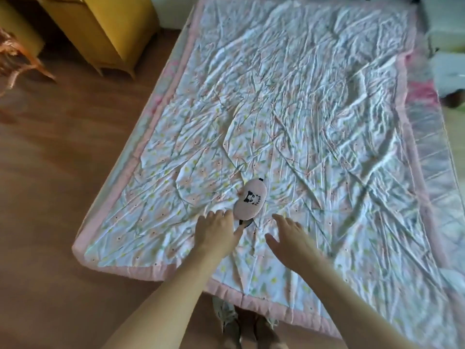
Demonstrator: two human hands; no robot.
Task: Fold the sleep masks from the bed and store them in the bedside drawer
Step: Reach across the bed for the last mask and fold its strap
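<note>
A pink sleep mask (pixel 251 199) with a black panda print lies flat on the bed's floral quilt (pixel 302 109), near the front left corner. Its black strap pokes out at the near end. My left hand (pixel 216 231) reaches over the quilt with its fingers straight; the fingertips sit just at the mask's near left edge and the strap. My right hand (pixel 289 238) hovers open a little to the right of the mask, fingers spread, apart from it. Neither hand holds anything.
The quilt has a pink border and hangs over the bed's front edge (pixel 226 290). A yellow cabinet (pixel 100 28) stands on the wooden floor (pixel 50 197) at the far left. White boxes (pixel 448 46) sit beyond the bed's right side. My feet (pixel 249 328) are at the bed's foot.
</note>
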